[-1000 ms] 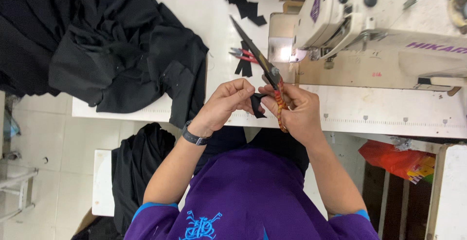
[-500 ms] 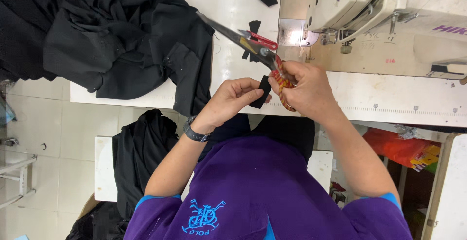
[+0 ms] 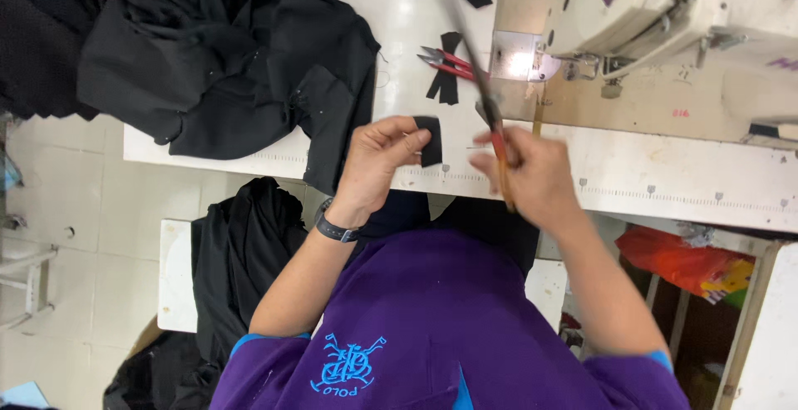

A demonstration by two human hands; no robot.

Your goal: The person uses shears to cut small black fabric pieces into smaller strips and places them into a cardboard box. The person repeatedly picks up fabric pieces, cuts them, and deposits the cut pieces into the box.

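Your left hand [image 3: 378, 161] pinches a small black piece of cloth [image 3: 430, 140] between thumb and fingers, held up just above the near edge of the white table [image 3: 665, 177]. Your right hand [image 3: 532, 177] is closed around the handles of a long pair of scissors [image 3: 486, 103], blurred, with the blades pointing away toward the sewing machine [image 3: 632, 19]; whether the blades are apart or together cannot be told. Scissors and cloth are close but apart.

This looks like the trimming step, with the cut itself not under way. Next you would need to bring the blades to the cloth's edge and keep your left fingers clear of them.

Red-handled snips [image 3: 445, 59] lie on black scraps near the machine's lamp, and a heap of black garments [image 3: 224, 53] sits at the far left.
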